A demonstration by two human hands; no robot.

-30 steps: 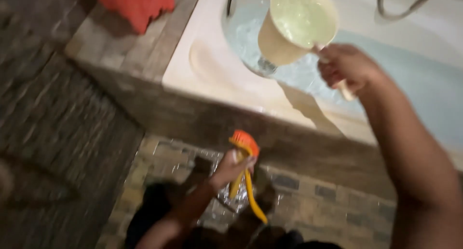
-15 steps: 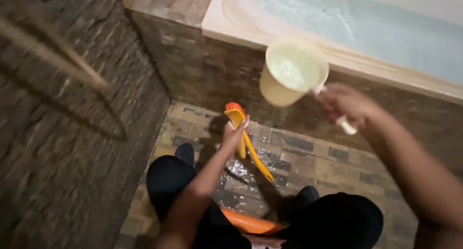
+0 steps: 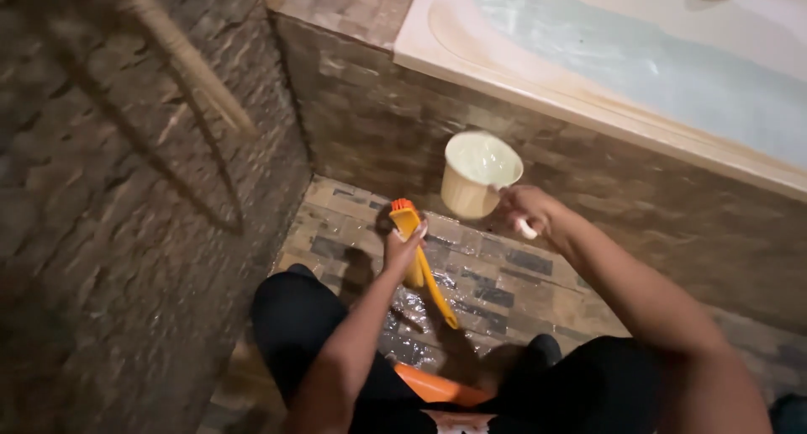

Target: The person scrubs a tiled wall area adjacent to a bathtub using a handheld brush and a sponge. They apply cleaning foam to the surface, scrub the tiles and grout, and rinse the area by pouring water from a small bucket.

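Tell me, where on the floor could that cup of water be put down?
Bare tiled floor shows between the long yellow plastic brush and the brown stone side of the bathtub, below the cream plastic jug in the right hand. Another bare strip runs beside the stone wall. Around the left hand and the legs it is crowded.

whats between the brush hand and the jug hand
In the head view, only wet floor tiles show between the left hand on the orange brush and the right hand holding the jug.
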